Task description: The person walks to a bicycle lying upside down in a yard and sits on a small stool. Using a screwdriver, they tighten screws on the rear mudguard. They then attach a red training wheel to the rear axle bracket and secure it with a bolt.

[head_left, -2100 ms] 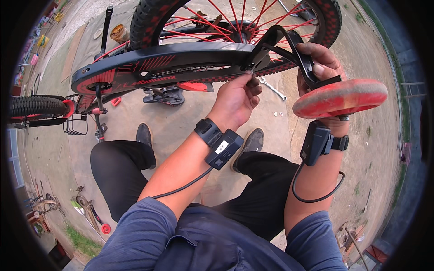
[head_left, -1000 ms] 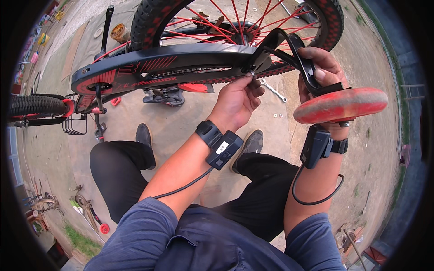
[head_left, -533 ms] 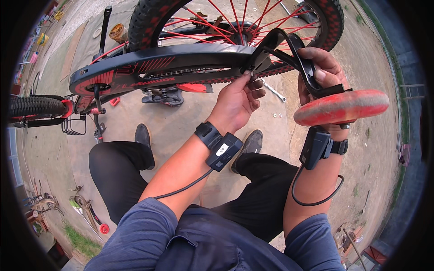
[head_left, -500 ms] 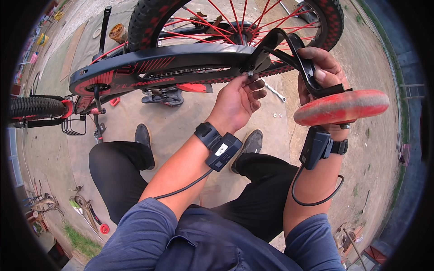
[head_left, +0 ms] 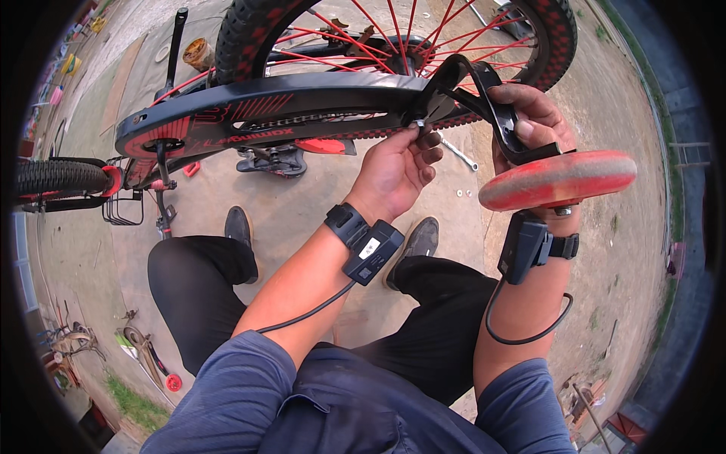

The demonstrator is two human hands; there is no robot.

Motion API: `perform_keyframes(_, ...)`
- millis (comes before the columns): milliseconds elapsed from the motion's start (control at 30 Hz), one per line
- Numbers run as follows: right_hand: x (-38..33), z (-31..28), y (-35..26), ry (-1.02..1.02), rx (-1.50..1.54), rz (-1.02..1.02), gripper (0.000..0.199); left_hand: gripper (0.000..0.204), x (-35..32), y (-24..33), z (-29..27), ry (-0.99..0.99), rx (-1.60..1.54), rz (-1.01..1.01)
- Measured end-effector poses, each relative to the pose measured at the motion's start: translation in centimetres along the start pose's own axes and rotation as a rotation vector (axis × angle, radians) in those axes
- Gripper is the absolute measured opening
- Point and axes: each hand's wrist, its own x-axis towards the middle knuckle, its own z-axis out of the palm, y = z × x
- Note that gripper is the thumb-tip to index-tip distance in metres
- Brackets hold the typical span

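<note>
An upside-down bicycle stands before me, its black chain guard [head_left: 318, 96] running across under the red-spoked rear wheel [head_left: 563, 30]. My right hand [head_left: 538, 121] grips the bent black bracket [head_left: 503, 125] of a training wheel [head_left: 560, 180], whose red, dusty tyre hangs below the fingers. The bracket's other end lies against the rear end of the chain guard. There my left hand [head_left: 401, 163] pinches a small silvery bolt [head_left: 420, 122] between thumb and fingertips; its other fingers are curled. How far the bolt is seated cannot be seen.
A wrench [head_left: 460, 155] lies on the ground beyond my left hand, with two washers [head_left: 463, 194] nearby. The black saddle [head_left: 272, 163] rests on the ground beneath the frame. A rusty can [head_left: 198, 54] stands at the back left. My shoes [head_left: 420, 240] are below the bicycle.
My right hand has shifted the training wheel and bracket slightly left, and the bracket's top bend sits a little lower. My left hand stays at the bolt, its fingers slightly moved.
</note>
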Motion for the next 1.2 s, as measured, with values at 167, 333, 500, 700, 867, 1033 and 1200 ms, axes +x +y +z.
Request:
perform_keyframes(167, 0.2, -0.2, 0.9, -0.024, 0.098, 0.028, 0.045, 0.024, 0.0, -0.2, 0.3, 0.045, 0.034, -0.002)
perform_keyframes(333, -0.1, -0.6, 0.9, -0.017, 0.054, 0.051, 0.043, 0.02, -0.6, 0.5, 0.9, -0.013, -0.012, -0.081)
perform_keyframes(500, -0.5, -0.1, 0.7, -0.004, 0.047, 0.097, 0.05, 0.023, -0.3, 0.1, 0.4, 0.034, 0.027, -0.012)
perform_keyframes(700, -0.6, 0.5, 0.6, 0.067, 0.098, 0.072, 0.045, 0.02, -0.6, 0.3, 0.8, 0.029, 0.017, -0.04)
perform_keyframes(867, -0.2, 1.7, 0.2, 0.104, 0.06, -0.048, 0.043, 0.018, -0.4, 0.2, 0.5, 0.039, 0.027, -0.025)
perform_keyframes(1033, -0.2, 1.5, 0.0, 0.116, 0.034, -0.078, 0.046, 0.018, -0.2, 0.1, 0.5, 0.057, 0.045, 0.01)
perform_keyframes(1200, -0.1, 2.1, 0.0, 0.183, 0.057, -0.072, 0.046, 0.014, -0.6, 0.2, 0.8, 0.05, 0.037, -0.012)
